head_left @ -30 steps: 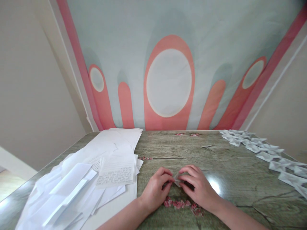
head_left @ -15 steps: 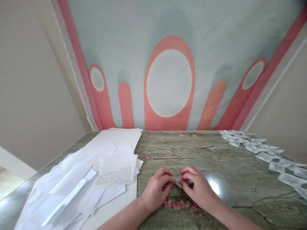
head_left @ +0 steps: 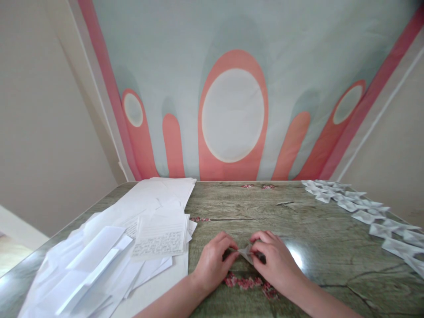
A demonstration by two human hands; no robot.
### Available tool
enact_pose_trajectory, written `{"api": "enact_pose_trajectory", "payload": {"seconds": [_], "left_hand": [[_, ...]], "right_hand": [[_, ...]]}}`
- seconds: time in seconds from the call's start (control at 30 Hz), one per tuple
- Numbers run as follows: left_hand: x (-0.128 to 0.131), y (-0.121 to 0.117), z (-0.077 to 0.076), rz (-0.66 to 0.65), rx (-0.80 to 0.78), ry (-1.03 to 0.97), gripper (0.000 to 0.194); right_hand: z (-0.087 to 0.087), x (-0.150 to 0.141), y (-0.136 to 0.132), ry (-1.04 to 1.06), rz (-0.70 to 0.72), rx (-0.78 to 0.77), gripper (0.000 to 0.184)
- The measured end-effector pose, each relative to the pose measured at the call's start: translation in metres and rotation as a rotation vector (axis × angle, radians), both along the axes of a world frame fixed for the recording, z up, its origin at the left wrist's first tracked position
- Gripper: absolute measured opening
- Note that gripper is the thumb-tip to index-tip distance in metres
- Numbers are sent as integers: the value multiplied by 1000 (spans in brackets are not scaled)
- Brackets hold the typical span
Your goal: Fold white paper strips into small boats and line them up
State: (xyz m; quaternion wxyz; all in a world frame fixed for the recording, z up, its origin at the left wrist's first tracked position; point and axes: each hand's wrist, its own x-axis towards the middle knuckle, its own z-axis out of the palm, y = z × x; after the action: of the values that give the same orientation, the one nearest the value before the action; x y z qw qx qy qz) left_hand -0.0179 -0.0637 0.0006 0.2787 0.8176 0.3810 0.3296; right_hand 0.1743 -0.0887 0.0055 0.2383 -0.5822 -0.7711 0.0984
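Note:
Between my two hands is a small piece of folded white paper [head_left: 245,252], held just above the tabletop. My left hand [head_left: 217,255] pinches its left tip between thumb and fingers. On the other side, my right hand [head_left: 273,256] grips the right part, and those fingers cover some of it. The paper narrows toward the left and looks creased; its full shape is partly hidden.
A wood-patterned table [head_left: 238,207] with printed pink flowers reaches the painted wall panel [head_left: 232,172]. Loose white sheets [head_left: 159,192] and a handwritten page [head_left: 160,238] are heaped on the left. Several folded paper pieces [head_left: 367,216] line the right edge.
The fingers have shifted slightly on the folded paper, and more of it shows between my hands. The paper heap and the row of folded pieces stay as they were.

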Motion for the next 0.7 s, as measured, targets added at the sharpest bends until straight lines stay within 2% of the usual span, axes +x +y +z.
{"api": "enact_pose_trajectory", "payload": {"seconds": [0.43, 0.57, 0.7], "left_hand": [[1, 0, 3, -79, -2, 22, 9], [1, 0, 4, -27, -8, 26, 8], [0, 2, 3, 68, -7, 29, 9]], "right_hand": [[3, 0, 3, -53, 4, -28, 15], [2, -1, 4, -27, 6, -31, 12], [7, 6, 6, 90, 59, -8, 10]]}}
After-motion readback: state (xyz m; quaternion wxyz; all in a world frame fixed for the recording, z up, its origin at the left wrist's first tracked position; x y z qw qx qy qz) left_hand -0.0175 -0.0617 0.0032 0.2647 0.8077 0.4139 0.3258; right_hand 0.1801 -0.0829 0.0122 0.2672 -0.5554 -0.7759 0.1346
